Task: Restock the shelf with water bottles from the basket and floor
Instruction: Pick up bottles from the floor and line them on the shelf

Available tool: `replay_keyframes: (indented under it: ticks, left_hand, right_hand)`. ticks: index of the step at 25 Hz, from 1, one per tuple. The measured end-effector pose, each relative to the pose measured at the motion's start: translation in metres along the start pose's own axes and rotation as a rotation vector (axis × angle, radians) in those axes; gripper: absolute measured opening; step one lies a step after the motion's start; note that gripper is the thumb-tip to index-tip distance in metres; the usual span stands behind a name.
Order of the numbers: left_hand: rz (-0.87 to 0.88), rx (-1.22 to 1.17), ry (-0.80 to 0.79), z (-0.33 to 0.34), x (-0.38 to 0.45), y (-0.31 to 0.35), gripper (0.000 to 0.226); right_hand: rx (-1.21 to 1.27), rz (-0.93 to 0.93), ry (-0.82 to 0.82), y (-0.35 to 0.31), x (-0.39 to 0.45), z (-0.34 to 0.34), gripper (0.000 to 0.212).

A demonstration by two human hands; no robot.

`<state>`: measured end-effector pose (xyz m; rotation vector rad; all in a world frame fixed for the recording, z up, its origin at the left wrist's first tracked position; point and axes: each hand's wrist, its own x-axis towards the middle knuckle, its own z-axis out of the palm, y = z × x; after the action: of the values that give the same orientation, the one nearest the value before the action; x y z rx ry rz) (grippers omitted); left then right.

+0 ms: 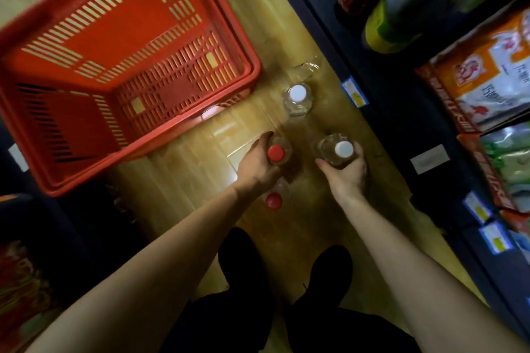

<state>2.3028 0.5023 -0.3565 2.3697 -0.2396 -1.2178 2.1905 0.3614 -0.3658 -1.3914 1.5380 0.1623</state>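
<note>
Clear water bottles stand upright on the wooden floor between the red basket (pixel 57 178) and the dark shelf (pixel 381 100). My left hand (pixel 256 165) grips a red-capped bottle (pixel 276 153). My right hand (pixel 345 173) grips a white-capped bottle (pixel 343 149). A second red-capped bottle (pixel 273 201) stands just under my left wrist. Another white-capped bottle (pixel 297 94) stands free further ahead. Beyond it a clear bottle (pixel 307 69) lies on its side. The basket's inside shows no bottles.
The shelf on the right holds dark drink bottles (pixel 381 8) and orange snack bags (pixel 484 74), with price tags (pixel 354 93) along its edges. My black shoes (pixel 329 269) stand on the floor below my arms. Dark goods fill the left edge.
</note>
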Motion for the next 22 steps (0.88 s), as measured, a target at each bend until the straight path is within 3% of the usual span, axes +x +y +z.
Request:
replay_keyframes:
  ticks: [3,8,12,16,22]
  left_hand:
    - [0.061,-0.043,0.077,0.007,0.007,-0.001,0.077]
    - [0.129,0.008,0.092,-0.010,-0.006,0.007,0.078]
    - [0.148,-0.003,0.134,-0.037,-0.042,0.027,0.057]
    - [0.134,0.007,0.180,-0.091,-0.098,0.066,0.038]
    - [0.127,-0.008,0.248,-0.194,-0.196,0.135,0.044]
  right_hand:
    - [0.020,-0.005,0.020,0.003,0.008,0.002,0.089]
    - [0.008,0.030,0.017,-0.004,-0.002,-0.013,0.087]
    - [-0.135,-0.094,-0.005,-0.021,-0.038,-0.032,0.071]
    - [-0.178,-0.199,-0.052,-0.075,-0.095,-0.057,0.062]
    - [-0.350,-0.409,-0.078,-0.171,-0.194,-0.124,0.055]
